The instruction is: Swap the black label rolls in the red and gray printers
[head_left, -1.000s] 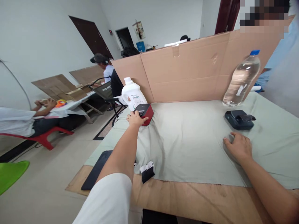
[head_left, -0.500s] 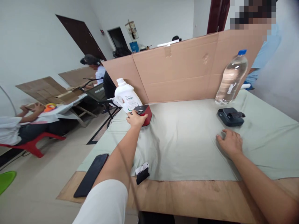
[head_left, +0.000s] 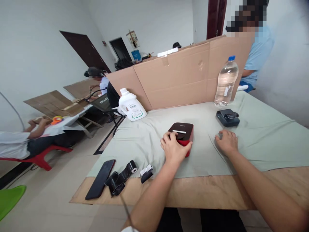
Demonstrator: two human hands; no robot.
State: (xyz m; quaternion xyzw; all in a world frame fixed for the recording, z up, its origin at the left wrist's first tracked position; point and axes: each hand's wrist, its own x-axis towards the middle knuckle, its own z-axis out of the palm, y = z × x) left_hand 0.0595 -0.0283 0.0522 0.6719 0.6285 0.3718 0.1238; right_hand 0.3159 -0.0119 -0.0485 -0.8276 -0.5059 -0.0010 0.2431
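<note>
1. two bare hands are over the pale green cloth (head_left: 149,141) that covers the wooden worktop (head_left: 217,190)
2. left hand (head_left: 174,149) lies on the near side of the red box (head_left: 182,136) with a black top, its grip curled round that box, fingers on the lid
3. red box sits on the cloth near the middle of the worktop, just left of the right hand (head_left: 226,141)
4. right hand rests flat on the cloth, grip released, holding nothing
5. black device (head_left: 227,117) lies just beyond the right hand, with a clear water bottle (head_left: 225,82) upright behind it
6. white jug (head_left: 131,105) stands at the far left by the cardboard screen (head_left: 183,77)
7. near the front edge lie a black phone (head_left: 100,179), a black ribbon roll (head_left: 120,179) and a small black and white clip (head_left: 146,172)
</note>
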